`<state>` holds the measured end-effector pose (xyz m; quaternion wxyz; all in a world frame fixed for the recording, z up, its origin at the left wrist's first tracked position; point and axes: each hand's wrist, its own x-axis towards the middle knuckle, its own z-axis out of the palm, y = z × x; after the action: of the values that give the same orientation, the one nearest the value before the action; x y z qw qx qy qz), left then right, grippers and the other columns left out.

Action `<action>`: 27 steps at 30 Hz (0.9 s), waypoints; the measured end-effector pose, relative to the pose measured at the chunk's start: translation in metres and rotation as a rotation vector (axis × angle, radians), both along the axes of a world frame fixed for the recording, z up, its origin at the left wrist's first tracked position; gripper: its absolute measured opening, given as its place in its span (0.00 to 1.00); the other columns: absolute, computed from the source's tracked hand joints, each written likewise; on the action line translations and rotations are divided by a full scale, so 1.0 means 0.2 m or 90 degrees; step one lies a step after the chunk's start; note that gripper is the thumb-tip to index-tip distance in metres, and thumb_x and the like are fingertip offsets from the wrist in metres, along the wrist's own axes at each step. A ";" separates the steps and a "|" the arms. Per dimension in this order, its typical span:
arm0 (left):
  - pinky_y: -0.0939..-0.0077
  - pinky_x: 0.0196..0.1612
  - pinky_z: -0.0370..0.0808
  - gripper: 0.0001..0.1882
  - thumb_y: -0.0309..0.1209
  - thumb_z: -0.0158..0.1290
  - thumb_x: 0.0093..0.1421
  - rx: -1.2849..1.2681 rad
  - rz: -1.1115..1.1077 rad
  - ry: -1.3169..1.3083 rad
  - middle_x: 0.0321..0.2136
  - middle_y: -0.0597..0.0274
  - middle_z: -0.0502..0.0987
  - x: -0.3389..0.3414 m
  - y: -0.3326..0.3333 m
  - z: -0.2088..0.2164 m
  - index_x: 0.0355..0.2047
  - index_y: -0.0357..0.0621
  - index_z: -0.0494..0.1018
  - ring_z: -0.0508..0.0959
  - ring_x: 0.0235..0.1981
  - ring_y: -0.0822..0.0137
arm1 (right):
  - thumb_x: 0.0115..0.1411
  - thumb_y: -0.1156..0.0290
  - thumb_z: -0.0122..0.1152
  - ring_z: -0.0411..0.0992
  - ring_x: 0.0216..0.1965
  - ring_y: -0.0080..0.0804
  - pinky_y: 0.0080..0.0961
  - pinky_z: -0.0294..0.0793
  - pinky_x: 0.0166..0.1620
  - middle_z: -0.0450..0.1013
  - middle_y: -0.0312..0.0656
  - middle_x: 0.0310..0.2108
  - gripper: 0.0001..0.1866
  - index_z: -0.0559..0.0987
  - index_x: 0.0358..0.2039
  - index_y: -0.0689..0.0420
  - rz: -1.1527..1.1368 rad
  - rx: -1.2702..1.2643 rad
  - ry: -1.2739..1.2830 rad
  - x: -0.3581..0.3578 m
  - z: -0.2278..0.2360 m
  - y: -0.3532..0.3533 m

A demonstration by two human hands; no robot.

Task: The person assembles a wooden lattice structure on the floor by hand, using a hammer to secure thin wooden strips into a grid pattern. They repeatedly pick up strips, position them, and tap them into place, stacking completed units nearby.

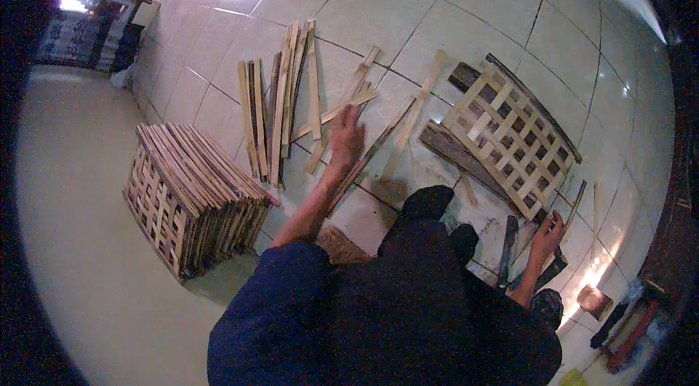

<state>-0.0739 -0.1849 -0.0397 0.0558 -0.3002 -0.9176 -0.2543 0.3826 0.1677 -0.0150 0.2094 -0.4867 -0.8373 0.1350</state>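
My left hand (348, 137) reaches forward over a pale wooden slat (362, 98) lying slantwise on the tiles. Its fingers look stretched out; whether they touch the slat is hard to make out. On the right, my right hand (547, 235) is beside the lower corner of a woven slat panel (510, 131). Its fingers are curled at the lower end of a thin dark stick (577, 202), which appears held. The panel, a lattice of pale strips with a dark edge strip, rests on dark wooden boards (466, 162).
Several loose slats (284, 102) lie ahead and to the left. A tall stack of finished-looking lattice panels (196, 189) stands at the left. Dark wooden pieces (507, 251) lie near my right forearm. A small wooden block (594, 302) is at the lower right.
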 end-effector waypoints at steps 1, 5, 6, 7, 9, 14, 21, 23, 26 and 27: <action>0.56 0.55 0.67 0.27 0.28 0.56 0.52 -0.005 0.031 0.043 0.51 0.42 0.68 -0.07 -0.01 0.06 0.53 0.36 0.66 0.68 0.53 0.44 | 0.65 0.63 0.48 0.67 0.49 0.50 0.39 0.66 0.52 0.70 0.51 0.47 0.17 0.73 0.48 0.60 -0.009 0.005 -0.012 0.01 0.01 0.00; 0.58 0.46 0.72 0.22 0.30 0.55 0.54 -0.123 0.183 0.232 0.44 0.43 0.72 -0.37 -0.14 0.11 0.48 0.32 0.66 0.73 0.45 0.46 | 0.65 0.62 0.49 0.68 0.49 0.49 0.39 0.68 0.50 0.71 0.52 0.46 0.17 0.73 0.49 0.59 -0.051 -0.021 -0.001 -0.09 0.08 -0.05; 0.58 0.43 0.72 0.21 0.30 0.55 0.55 -0.132 0.203 0.137 0.42 0.43 0.72 -0.41 -0.17 0.10 0.47 0.33 0.67 0.73 0.43 0.47 | 0.65 0.62 0.49 0.68 0.48 0.48 0.38 0.69 0.49 0.71 0.52 0.45 0.17 0.73 0.49 0.59 -0.066 -0.036 0.010 -0.12 0.10 -0.05; 0.58 0.41 0.72 0.20 0.31 0.54 0.55 -0.138 0.220 0.043 0.40 0.44 0.72 -0.46 -0.19 0.11 0.46 0.34 0.67 0.73 0.41 0.47 | 0.65 0.62 0.49 0.69 0.48 0.48 0.38 0.70 0.48 0.71 0.52 0.45 0.17 0.73 0.49 0.59 -0.061 -0.030 -0.003 -0.13 0.10 -0.06; 0.58 0.37 0.71 0.19 0.32 0.54 0.56 0.088 0.249 -0.230 0.37 0.44 0.72 -0.51 -0.20 0.05 0.46 0.34 0.67 0.74 0.37 0.48 | 0.65 0.61 0.50 0.69 0.46 0.47 0.37 0.72 0.46 0.71 0.51 0.45 0.17 0.73 0.48 0.59 -0.051 -0.020 -0.027 -0.13 0.10 -0.07; 0.58 0.36 0.70 0.23 0.38 0.52 0.57 0.158 0.131 -0.079 0.36 0.47 0.73 -0.40 -0.22 -0.13 0.50 0.39 0.67 0.74 0.37 0.48 | 0.65 0.61 0.50 0.70 0.44 0.47 0.36 0.72 0.43 0.71 0.51 0.44 0.17 0.73 0.48 0.59 -0.009 -0.061 0.000 -0.11 0.00 -0.07; 0.53 0.48 0.65 0.28 0.40 0.54 0.56 -0.202 0.338 0.184 0.49 0.43 0.67 -0.49 -0.42 0.03 0.54 0.41 0.64 0.67 0.50 0.47 | 0.65 0.62 0.48 0.71 0.43 0.47 0.35 0.72 0.41 0.69 0.52 0.44 0.18 0.73 0.50 0.58 -0.012 -0.060 -0.026 -0.11 0.07 -0.09; 0.53 0.48 0.65 0.28 0.38 0.53 0.56 -0.178 0.369 0.064 0.50 0.42 0.66 -0.57 -0.50 0.01 0.55 0.41 0.64 0.67 0.52 0.46 | 0.65 0.62 0.48 0.71 0.43 0.47 0.35 0.72 0.41 0.70 0.52 0.44 0.18 0.73 0.50 0.58 0.009 -0.046 -0.020 -0.08 0.04 -0.08; 0.53 0.48 0.66 0.26 0.31 0.51 0.57 -0.144 0.323 -0.036 0.51 0.41 0.66 -0.62 -0.57 -0.07 0.56 0.41 0.62 0.67 0.52 0.46 | 0.65 0.62 0.48 0.71 0.44 0.47 0.36 0.72 0.43 0.70 0.53 0.44 0.18 0.73 0.50 0.60 -0.006 -0.073 -0.032 -0.10 0.04 -0.10; 0.53 0.47 0.67 0.26 0.28 0.50 0.57 -0.192 0.298 0.082 0.51 0.41 0.65 -0.58 -0.66 -0.19 0.57 0.42 0.62 0.67 0.51 0.45 | 0.65 0.62 0.48 0.70 0.44 0.47 0.36 0.71 0.44 0.70 0.53 0.45 0.18 0.73 0.49 0.60 -0.008 -0.100 -0.037 -0.13 0.04 -0.11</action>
<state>-0.1908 -0.3160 -0.0781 0.1261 -0.1010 -0.9840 -0.0756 0.3572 0.1453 -0.0080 0.1471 -0.5102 -0.8270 0.1846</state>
